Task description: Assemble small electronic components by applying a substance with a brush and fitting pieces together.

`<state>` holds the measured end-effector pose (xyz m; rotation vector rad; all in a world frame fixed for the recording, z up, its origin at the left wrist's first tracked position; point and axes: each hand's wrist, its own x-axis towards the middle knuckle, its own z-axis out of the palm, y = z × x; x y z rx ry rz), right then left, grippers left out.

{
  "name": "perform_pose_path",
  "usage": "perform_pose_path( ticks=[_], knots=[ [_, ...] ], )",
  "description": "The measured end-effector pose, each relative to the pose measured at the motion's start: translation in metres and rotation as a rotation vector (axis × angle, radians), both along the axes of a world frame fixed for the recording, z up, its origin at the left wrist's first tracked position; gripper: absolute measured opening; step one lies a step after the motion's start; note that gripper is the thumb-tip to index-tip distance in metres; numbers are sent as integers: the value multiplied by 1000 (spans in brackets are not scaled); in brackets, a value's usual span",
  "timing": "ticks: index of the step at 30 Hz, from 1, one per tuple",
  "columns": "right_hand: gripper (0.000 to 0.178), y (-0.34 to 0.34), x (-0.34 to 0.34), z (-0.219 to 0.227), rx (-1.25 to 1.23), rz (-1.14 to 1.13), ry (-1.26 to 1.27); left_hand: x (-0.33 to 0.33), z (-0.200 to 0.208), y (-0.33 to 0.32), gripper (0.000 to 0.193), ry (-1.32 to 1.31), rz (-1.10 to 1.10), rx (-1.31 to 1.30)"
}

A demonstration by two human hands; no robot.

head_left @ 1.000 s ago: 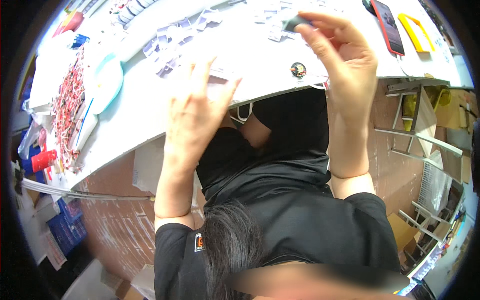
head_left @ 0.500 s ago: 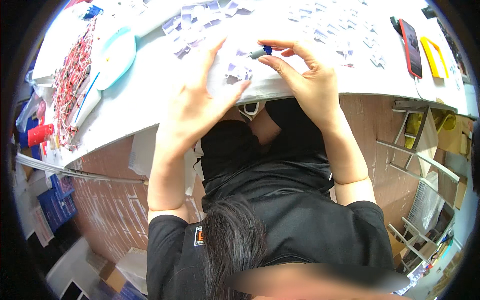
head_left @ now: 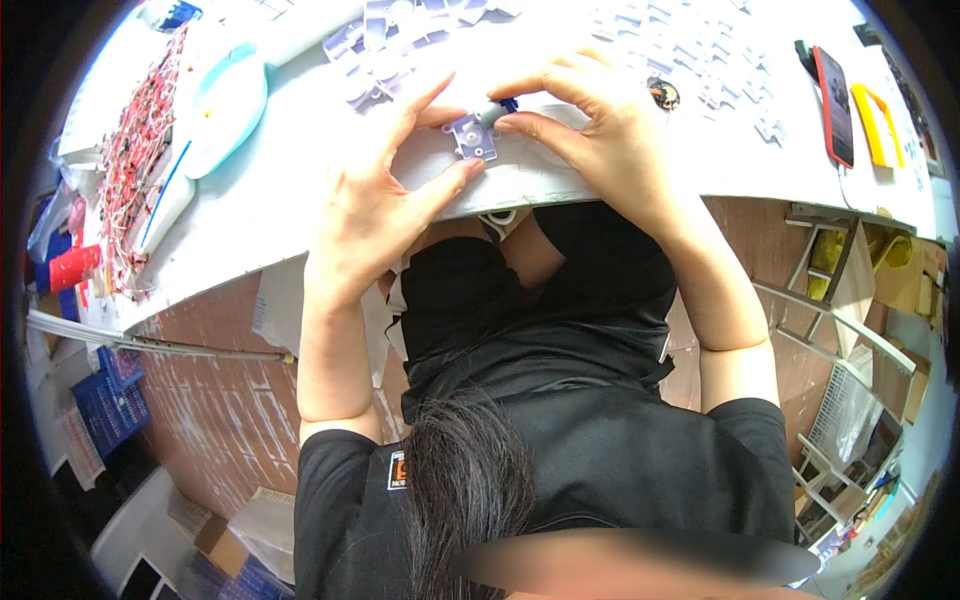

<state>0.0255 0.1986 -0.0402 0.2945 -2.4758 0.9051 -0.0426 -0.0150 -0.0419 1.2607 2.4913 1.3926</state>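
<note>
My left hand has its thumb and fingers closed round a small pale lilac plastic housing near the front edge of the white table. A round recess shows in the housing's upper face. From the right, my right hand pinches a small grey cylinder with a dark blue toothed end. The cylinder's near end meets the housing's upper right corner; whether it sits inside cannot be seen.
More lilac housings lie behind my left hand, and pale plastic parts spread at the far right. Nearby are a small round part with wires, a red-edged phone, a yellow frame, red wires and a light-blue dish.
My left hand has closed on the housing and turned it face up. My right hand has moved left, bringing the cylinder against it. The round wired part now shows beside my right hand.
</note>
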Motion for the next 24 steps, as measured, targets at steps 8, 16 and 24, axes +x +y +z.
perform_pose_path(
  ticks=[8,16,24],
  knots=[
    [27,5,4,2,188,24,61,1,1,0,61,-48,-9,32],
    [28,1,9,31,298,8,135,1,0,-3,54,99,27,79],
    [26,-14,23,54,-768,12,305,-2,13,-13,50,296,32,114]
  ],
)
